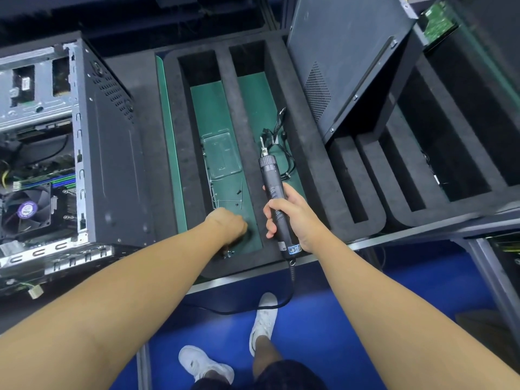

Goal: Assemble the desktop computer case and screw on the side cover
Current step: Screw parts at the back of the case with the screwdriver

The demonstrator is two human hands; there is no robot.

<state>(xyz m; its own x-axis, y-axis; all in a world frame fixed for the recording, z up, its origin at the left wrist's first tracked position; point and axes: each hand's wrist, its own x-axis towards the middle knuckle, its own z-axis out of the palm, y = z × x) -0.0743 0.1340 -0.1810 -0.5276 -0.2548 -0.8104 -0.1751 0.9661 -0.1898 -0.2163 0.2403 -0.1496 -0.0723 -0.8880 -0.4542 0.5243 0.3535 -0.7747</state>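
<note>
Black screwdriver point(271, 175) gripped by right hand point(288, 218); left hand point(228, 225) fingers hidden in tray point(211, 108), grasp unclear.

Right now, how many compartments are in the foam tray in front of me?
2: the left compartment holds a clear tray; the right compartment holds cables. None looks hidden.

case point(107, 164) left | foam tray point(298, 153) centre (cables point(281, 142) inside, screwdriver point(270, 175) above) | side cover point(346, 60) right, tilted
</note>
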